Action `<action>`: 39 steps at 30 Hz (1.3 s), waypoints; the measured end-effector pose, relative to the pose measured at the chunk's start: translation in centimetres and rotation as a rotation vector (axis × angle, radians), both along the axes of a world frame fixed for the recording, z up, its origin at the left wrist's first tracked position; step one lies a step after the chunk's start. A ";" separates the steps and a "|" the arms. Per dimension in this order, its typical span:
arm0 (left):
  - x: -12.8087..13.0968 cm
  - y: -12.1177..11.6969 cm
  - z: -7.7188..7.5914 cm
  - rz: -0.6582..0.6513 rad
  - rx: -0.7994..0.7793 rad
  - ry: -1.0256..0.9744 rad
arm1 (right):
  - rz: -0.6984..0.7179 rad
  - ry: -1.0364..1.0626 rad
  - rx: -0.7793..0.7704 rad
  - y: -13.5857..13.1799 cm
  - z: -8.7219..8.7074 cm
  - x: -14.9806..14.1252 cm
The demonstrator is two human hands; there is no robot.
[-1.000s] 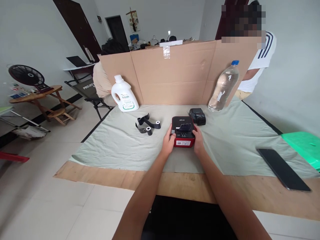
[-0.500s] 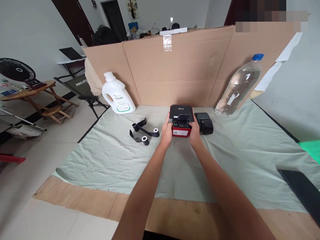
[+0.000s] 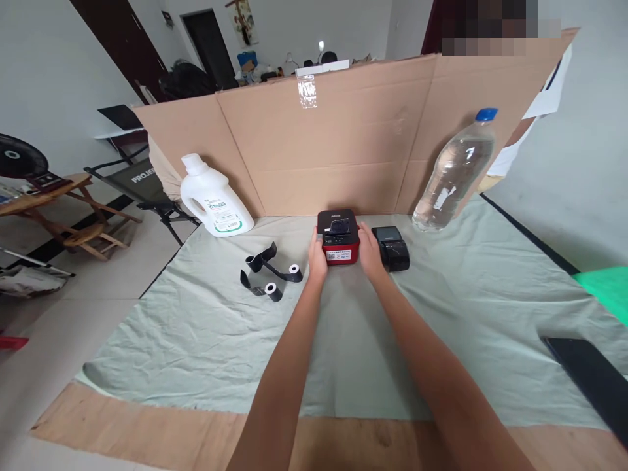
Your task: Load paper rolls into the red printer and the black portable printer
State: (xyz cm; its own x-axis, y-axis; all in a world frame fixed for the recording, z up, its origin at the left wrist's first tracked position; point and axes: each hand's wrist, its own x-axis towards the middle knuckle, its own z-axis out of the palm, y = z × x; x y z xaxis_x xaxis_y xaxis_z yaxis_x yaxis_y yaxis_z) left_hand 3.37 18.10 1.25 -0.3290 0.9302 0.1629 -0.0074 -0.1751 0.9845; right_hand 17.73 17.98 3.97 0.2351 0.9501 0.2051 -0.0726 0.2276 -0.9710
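A black-and-red label printer [image 3: 338,235] with a white label on its front sits on the cloth near the cardboard. My left hand [image 3: 317,260] is against its left side, fingers stretched out, open. On the other side my right hand [image 3: 370,254] lies along the right wall, also open; whether its fingertips touch cannot be made out. Just right of that hand is a smaller black portable printer [image 3: 391,248]. To the left lie partly unwound black rolls with white cores, including a front roll [image 3: 273,292] and a right-hand roll [image 3: 295,273].
A cardboard screen [image 3: 324,150] stands along the back. A white jug [image 3: 216,199] and a clear bottle with blue cap [image 3: 456,170] lean near its ends. A dark phone-like slab [image 3: 589,379] lies at right on the green cloth [image 3: 196,340]. Another person is partly visible behind the screen.
The label printer has moved back and down onto the cloth beside the portable printer. My thumbs have come off its front. The view has shifted a little.
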 end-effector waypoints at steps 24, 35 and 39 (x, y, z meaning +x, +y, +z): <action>2.3 -15.9 0.0 -0.200 0.257 0.383 | -0.255 -0.794 -0.049 -17.5 -2.9 5.5; 3.5 -15.2 -1.7 -0.217 0.200 0.584 | -0.251 -0.820 -0.004 -18.4 -4.2 3.8; 3.3 -15.3 -2.0 -0.236 0.148 0.647 | -0.258 -0.825 -0.003 -18.5 -4.4 3.8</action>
State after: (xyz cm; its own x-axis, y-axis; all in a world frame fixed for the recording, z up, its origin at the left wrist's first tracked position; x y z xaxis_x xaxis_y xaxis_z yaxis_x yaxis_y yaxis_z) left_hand 6.66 2.78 -0.72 0.0842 0.9176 0.3885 0.5170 -0.3736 0.7701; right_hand 21.48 -0.55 -0.39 0.2210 0.8883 0.4026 0.7094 0.1368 -0.6914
